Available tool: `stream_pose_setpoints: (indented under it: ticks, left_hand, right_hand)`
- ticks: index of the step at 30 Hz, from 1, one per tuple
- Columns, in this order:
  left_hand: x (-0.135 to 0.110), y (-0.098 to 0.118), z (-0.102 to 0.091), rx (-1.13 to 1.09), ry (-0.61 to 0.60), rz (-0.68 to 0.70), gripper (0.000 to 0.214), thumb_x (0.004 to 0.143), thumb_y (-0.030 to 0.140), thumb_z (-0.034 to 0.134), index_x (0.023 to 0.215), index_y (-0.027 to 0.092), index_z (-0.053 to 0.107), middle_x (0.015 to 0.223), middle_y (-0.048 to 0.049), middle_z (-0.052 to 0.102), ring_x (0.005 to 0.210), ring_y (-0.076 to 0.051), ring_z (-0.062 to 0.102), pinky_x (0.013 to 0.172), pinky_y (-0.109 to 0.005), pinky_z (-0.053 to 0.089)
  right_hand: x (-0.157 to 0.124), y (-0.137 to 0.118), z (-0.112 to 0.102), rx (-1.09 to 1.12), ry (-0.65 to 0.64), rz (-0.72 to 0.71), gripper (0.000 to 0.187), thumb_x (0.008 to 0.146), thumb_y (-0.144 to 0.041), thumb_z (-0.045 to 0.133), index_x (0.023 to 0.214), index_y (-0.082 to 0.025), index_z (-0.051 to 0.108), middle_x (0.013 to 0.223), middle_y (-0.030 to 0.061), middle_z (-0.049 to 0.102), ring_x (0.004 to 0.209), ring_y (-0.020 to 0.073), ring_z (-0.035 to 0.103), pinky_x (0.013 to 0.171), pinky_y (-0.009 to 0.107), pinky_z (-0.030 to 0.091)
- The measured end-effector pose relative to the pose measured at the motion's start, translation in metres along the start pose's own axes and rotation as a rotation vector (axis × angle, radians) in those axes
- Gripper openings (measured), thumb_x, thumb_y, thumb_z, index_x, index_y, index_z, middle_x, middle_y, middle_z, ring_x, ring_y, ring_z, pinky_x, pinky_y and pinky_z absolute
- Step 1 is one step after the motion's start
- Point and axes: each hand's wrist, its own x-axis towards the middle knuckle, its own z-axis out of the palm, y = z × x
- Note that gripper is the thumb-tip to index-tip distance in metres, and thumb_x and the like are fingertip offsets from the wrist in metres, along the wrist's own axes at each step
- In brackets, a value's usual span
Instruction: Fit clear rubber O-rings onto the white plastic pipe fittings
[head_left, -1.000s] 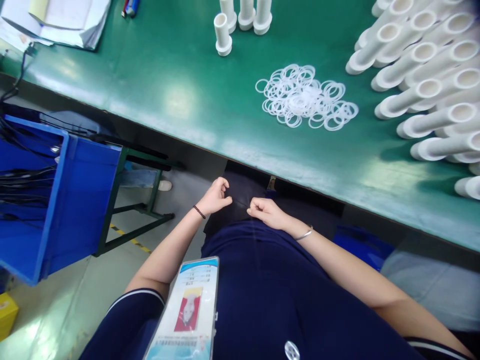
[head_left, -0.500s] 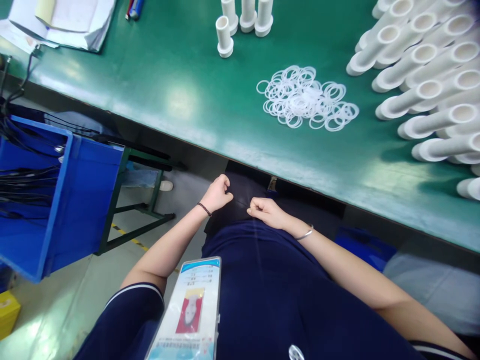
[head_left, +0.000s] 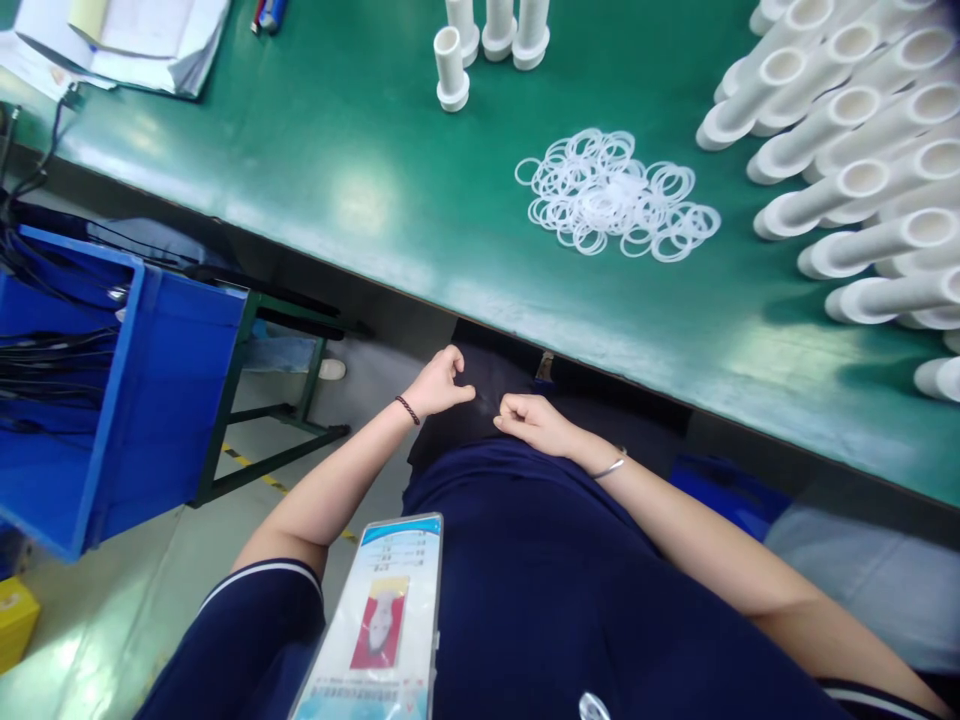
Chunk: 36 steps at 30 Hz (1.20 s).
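Both hands rest on my lap below the front edge of the green table [head_left: 360, 200]. My left hand [head_left: 442, 385] has its fingers curled in, thumb against the fingertips, pressing on the dark fabric of my trousers. My right hand [head_left: 532, 420] is a loose fist lying close beside it, a small gap between the two. I cannot make out anything held in either. A pile of thin white rings [head_left: 615, 195] lies on the table well beyond the hands. White flanged tubes [head_left: 847, 170] lie stacked on their sides at the right.
Several white tubes [head_left: 487, 40] stand upright at the table's far middle. Papers [head_left: 127, 40] and pens lie at the far left. A blue crate [head_left: 105, 390] with black cables sits on a green stand to my left. An ID badge [head_left: 375, 630] hangs on my chest.
My left hand has edged slightly to the right, its thumb reaching closer to the right hand. The right hand has stayed where it was.
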Motion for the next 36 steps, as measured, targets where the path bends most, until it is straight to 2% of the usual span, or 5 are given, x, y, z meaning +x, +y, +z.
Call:
stream_pose_setpoints:
  ticks: [10, 16, 24, 30, 36]
  left_hand:
    - [-0.005, 0.0, 0.009, -0.036, 0.119, -0.006, 0.03, 0.059, 0.016, 0.065, 0.076, 0.018, 0.041, 0.077, 0.0016, 0.039, 0.07, -0.012, 0.04, 0.066, -0.025, 0.037]
    - [-0.03, -0.025, 0.017, -0.25, 0.187, -0.049, 0.042, 0.062, 0.021, 0.071, 0.097, 0.018, 0.048, 0.092, -0.0019, 0.043, 0.075, -0.012, 0.043, 0.072, -0.026, 0.042]
    - [-0.064, -0.027, 0.04, -0.04, 0.31, 0.025, 0.078, 0.059, 0.039, 0.081, 0.122, 0.021, 0.039, 0.118, -0.0108, 0.04, 0.114, -0.026, 0.037, 0.102, -0.044, 0.032]
    - [-0.072, -0.028, 0.045, 0.058, 0.277, 0.051, 0.078, 0.066, 0.049, 0.075, 0.132, 0.025, 0.04, 0.12, -0.0114, 0.033, 0.118, -0.028, 0.033, 0.103, -0.047, 0.031]
    - [-0.073, -0.022, 0.044, 0.359, 0.191, 0.249, 0.036, 0.082, 0.045, 0.059, 0.117, 0.034, 0.06, 0.117, -0.0093, 0.037, 0.112, -0.027, 0.036, 0.096, -0.045, 0.034]
  right_hand:
    - [-0.002, 0.001, 0.002, -0.043, 0.027, -0.032, 0.034, 0.086, -0.039, 0.053, 0.063, -0.017, 0.042, 0.059, -0.0033, 0.044, 0.053, 0.0077, 0.037, 0.052, 0.021, 0.03]
    - [-0.012, 0.0, -0.006, -0.274, 0.398, 0.187, 0.04, 0.087, -0.05, 0.048, 0.064, -0.018, 0.046, 0.056, -0.0014, 0.047, 0.052, 0.0098, 0.042, 0.052, 0.022, 0.031]
    - [0.009, -0.014, 0.001, -0.626, 0.161, 0.251, 0.037, 0.087, -0.049, 0.05, 0.065, -0.018, 0.048, 0.064, 0.0011, 0.056, 0.054, 0.0113, 0.045, 0.052, 0.024, 0.023]
    - [0.004, 0.003, -0.002, -0.211, 0.159, 0.105, 0.041, 0.086, -0.043, 0.048, 0.057, -0.018, 0.034, 0.054, -0.0033, 0.039, 0.051, 0.0086, 0.035, 0.052, 0.023, 0.024]
    - [-0.004, 0.014, 0.005, 0.266, 0.249, 0.165, 0.047, 0.078, -0.046, 0.057, 0.053, -0.019, 0.028, 0.047, -0.007, 0.026, 0.045, 0.0065, 0.024, 0.047, 0.023, 0.019]
